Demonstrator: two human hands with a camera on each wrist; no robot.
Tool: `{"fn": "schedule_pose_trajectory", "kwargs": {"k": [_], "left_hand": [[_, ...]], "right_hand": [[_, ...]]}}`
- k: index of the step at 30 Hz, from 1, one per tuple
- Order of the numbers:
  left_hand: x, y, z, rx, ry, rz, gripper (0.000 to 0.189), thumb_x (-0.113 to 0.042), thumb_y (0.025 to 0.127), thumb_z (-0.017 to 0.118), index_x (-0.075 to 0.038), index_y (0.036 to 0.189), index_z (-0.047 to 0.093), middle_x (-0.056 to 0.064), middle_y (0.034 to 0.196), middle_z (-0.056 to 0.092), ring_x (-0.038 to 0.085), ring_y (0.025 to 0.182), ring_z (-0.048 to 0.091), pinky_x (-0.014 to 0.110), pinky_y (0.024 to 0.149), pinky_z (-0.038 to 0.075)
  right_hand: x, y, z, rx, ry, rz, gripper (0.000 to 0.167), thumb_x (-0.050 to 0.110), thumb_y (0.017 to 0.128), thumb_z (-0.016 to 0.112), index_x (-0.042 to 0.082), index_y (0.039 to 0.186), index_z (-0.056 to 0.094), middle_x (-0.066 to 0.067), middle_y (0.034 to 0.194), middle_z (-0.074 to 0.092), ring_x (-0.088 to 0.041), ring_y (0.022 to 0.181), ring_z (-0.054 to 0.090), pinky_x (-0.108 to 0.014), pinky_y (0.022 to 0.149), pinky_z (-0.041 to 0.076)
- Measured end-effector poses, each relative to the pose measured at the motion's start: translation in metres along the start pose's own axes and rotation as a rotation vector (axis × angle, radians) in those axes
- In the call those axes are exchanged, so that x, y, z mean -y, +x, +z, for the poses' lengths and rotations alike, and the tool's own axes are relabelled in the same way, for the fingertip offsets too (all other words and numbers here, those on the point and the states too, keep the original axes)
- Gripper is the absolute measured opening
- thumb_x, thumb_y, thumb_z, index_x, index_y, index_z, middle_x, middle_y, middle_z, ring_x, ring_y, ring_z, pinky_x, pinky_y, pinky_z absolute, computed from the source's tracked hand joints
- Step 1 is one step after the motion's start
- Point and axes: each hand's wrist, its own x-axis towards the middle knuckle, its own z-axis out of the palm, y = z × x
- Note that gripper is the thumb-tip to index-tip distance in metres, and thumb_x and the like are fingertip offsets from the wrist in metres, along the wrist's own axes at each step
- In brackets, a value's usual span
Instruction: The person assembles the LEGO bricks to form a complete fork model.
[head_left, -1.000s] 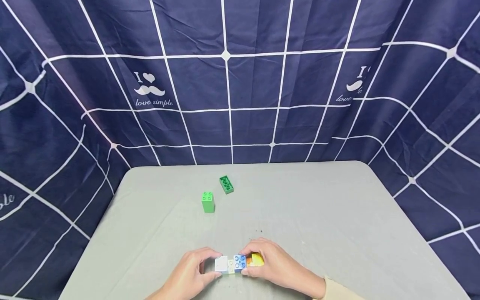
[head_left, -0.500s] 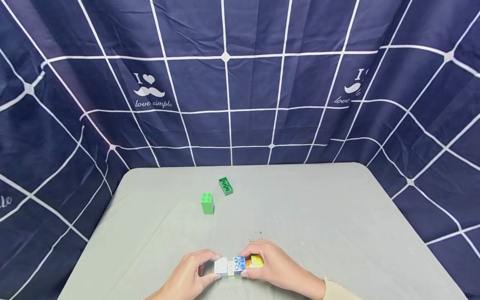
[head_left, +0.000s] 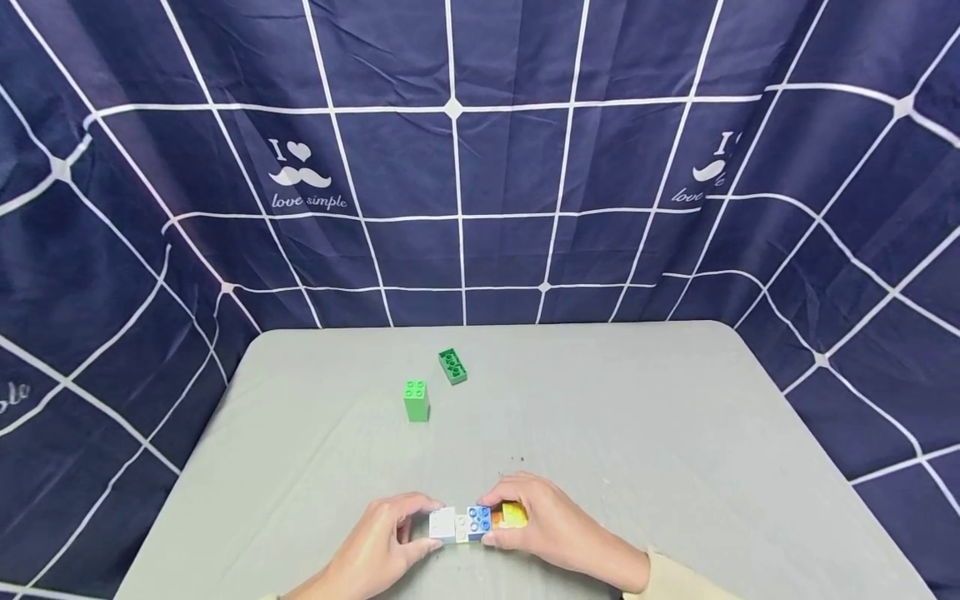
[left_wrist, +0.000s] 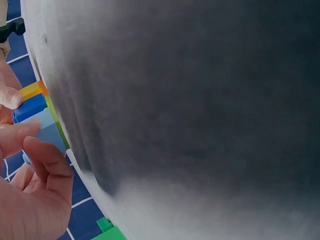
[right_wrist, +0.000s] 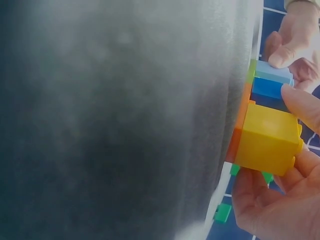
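A row of joined building bricks lies near the table's front edge in the head view. At its left end is a pale blue brick [head_left: 442, 524], pinched between the thumb and fingers of my left hand [head_left: 378, 537]. My right hand [head_left: 543, 521] pinches a blue brick [head_left: 479, 517] from both sides. A yellow brick [head_left: 513, 514] sits at the right end, partly under that hand. Low orange [right_wrist: 236, 142] and lime green [right_wrist: 251, 71] bricks run beneath the row in the right wrist view. In the left wrist view, fingers partly hide the pale blue brick [left_wrist: 49, 131].
Farther back on the grey table [head_left: 637, 417], a tall bright green brick [head_left: 417, 402] stands upright. Behind it a dark green brick [head_left: 453, 366] lies with its hollow underside up. A navy curtain with white lines [head_left: 510, 167] surrounds the table's back and sides.
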Motion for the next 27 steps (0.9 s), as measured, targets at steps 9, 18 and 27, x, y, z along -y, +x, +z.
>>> {"fn": "schedule_pose_trajectory", "kwargs": {"k": [9, 18, 27], "left_hand": [[-0.001, 0.001, -0.004, 0.053, -0.02, -0.128, 0.032, -0.003, 0.083, 0.093, -0.019, 0.106, 0.079, -0.014, 0.074, 0.058, -0.003, 0.06, 0.047, 0.02, 0.052, 0.043], [0.0, 0.003, 0.007, 0.047, 0.057, -0.073, 0.031, -0.002, 0.084, 0.091, -0.015, 0.108, 0.077, -0.02, 0.087, 0.064, -0.004, 0.062, 0.048, 0.019, 0.055, 0.045], [-0.009, 0.006, 0.002, 0.043, -0.102, -0.149, 0.023, -0.022, 0.094, 0.089, -0.017, 0.113, 0.077, -0.013, 0.079, 0.061, -0.001, 0.062, 0.051, 0.022, 0.054, 0.046]], "right_hand": [[0.002, 0.0, 0.006, 0.012, 0.019, 0.017, 0.027, 0.026, 0.089, 0.094, 0.022, 0.113, 0.082, 0.02, 0.103, 0.069, -0.003, 0.092, 0.06, -0.025, 0.081, 0.054], [0.001, -0.003, 0.003, 0.018, 0.016, 0.014, 0.026, 0.026, 0.09, 0.094, 0.023, 0.114, 0.082, 0.02, 0.105, 0.069, -0.003, 0.093, 0.06, -0.025, 0.082, 0.055], [0.0, -0.002, -0.003, 0.019, -0.019, 0.037, 0.028, 0.028, 0.09, 0.094, 0.023, 0.115, 0.082, 0.02, 0.105, 0.068, -0.003, 0.092, 0.059, -0.025, 0.081, 0.055]]}}
